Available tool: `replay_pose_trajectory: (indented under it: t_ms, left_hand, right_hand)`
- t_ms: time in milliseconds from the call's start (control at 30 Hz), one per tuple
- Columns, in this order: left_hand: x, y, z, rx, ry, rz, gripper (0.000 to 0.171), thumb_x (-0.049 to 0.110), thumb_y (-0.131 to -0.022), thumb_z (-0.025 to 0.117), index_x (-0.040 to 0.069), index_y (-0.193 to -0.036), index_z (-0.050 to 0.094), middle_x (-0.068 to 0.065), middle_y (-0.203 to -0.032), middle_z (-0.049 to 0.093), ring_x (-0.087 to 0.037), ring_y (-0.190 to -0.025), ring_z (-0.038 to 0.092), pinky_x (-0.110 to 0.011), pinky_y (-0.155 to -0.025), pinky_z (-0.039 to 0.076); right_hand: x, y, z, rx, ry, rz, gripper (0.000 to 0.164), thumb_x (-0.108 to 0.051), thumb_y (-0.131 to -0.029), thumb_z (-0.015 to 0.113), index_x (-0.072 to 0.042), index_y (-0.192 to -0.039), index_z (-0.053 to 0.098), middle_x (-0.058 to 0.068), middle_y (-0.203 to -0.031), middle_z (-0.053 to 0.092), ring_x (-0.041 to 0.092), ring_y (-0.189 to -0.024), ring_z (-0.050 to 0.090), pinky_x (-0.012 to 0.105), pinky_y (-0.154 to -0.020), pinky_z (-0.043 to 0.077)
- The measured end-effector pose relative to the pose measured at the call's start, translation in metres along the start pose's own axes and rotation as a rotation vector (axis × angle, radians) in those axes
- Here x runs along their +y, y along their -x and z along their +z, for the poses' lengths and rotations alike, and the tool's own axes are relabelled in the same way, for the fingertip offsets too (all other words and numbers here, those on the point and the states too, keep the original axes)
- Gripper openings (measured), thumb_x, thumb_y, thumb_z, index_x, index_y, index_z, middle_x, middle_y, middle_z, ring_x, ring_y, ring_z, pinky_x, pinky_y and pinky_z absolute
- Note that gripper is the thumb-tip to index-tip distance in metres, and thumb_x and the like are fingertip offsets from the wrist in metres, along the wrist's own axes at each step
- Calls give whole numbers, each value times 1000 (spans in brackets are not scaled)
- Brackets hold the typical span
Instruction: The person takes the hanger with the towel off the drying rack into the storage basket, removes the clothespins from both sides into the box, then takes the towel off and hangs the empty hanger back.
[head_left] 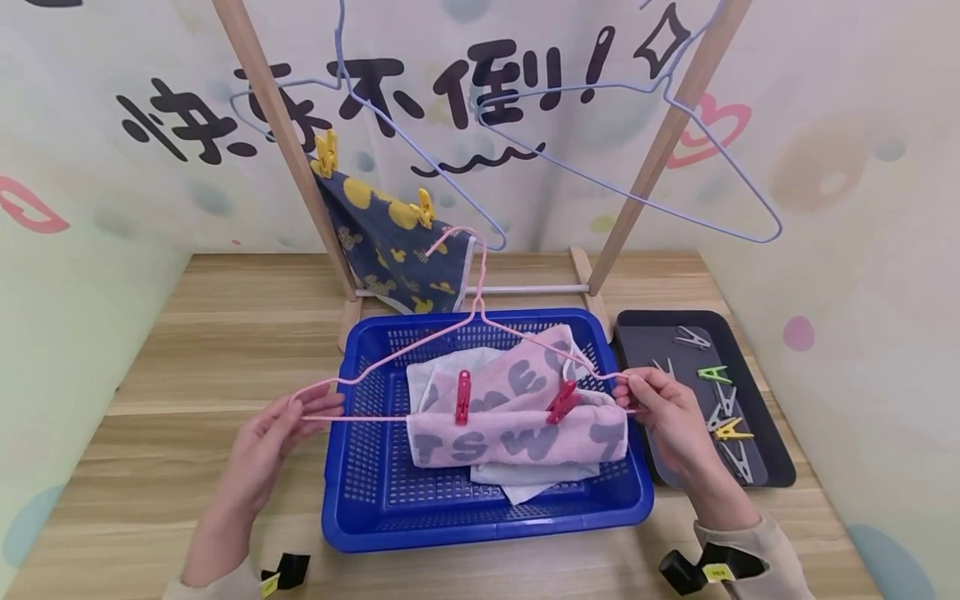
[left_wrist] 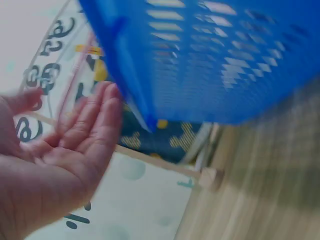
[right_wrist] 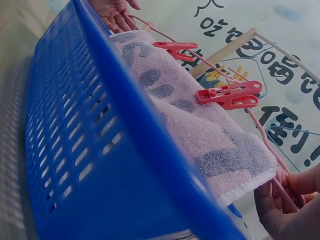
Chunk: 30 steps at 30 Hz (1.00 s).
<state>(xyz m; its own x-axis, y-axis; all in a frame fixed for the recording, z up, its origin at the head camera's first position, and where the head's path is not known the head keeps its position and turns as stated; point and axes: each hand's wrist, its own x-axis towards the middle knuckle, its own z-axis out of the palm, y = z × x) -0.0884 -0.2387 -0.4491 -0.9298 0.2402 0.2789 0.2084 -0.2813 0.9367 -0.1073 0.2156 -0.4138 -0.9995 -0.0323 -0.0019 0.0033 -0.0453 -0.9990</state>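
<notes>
Now left hand (head_left: 266,442) and right hand (head_left: 671,417), fingers clamped on the thin hanger (head_left: 371,418), hold fuzzy towel (head_left: 517,440) over slotted basket (head_left: 487,532), room before its near rim.

A pegged pink towel (head_left: 517,440), a blue basket (head_left: 487,532) and a wooden drying rack (head_left: 262,83) are suggesting a laundry corner.

We count 1 blue basket (head_left: 495,532); behind it, 2 blue hangers (head_left: 761,241), 2 yellow pegs (head_left: 326,154); over it, 1 pink hanger (head_left: 479,304), 2 red pegs (head_left: 463,398); beside it, 1 tray (head_left: 654,333).
</notes>
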Motion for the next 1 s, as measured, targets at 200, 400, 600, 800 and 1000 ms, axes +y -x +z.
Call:
replay_pose_trajectory:
  t_ms: [200,400,600,800,1000]
  left_hand:
    - [15,-2,4,-86,205,-167,41,9,-104,22,1,-122,58,-12,-107,68,-22,-96,67,-30,-81,53]
    - [14,-2,3,-141,271,-169,43,7,-104,19,0,-118,59,-15,-106,68,-25,-95,66,-31,-80,53]
    - [9,-1,1,-151,325,-179,44,6,-104,17,-1,-116,59,-17,-105,68,-27,-95,66,-31,-80,53]
    - [4,0,1,-169,349,-214,45,7,-104,17,2,-115,60,-16,-105,68,-27,-95,66,-29,-80,53]
    - [3,1,1,-159,376,-232,44,8,-104,17,2,-114,60,-16,-105,68,-27,-95,66,-28,-79,53]
  right_hand:
    - [0,-1,-2,-38,27,23,19,-12,-98,49,-1,-95,65,-2,-81,65,9,-71,60,20,-67,54]
    - [-2,-4,-5,-48,160,43,31,-16,-99,49,14,-104,56,-1,-83,65,10,-73,60,21,-69,55]
    - [-6,-7,-4,10,540,-150,22,-13,-95,56,4,-107,62,13,-96,66,4,-80,59,16,-68,52]
    - [-14,-12,7,-15,726,-621,26,12,-75,70,-3,-96,68,10,-92,67,5,-78,54,10,-63,44]
    - [-17,-13,20,-299,801,-677,28,2,-72,77,-5,-98,69,1,-88,66,10,-71,54,21,-56,48]
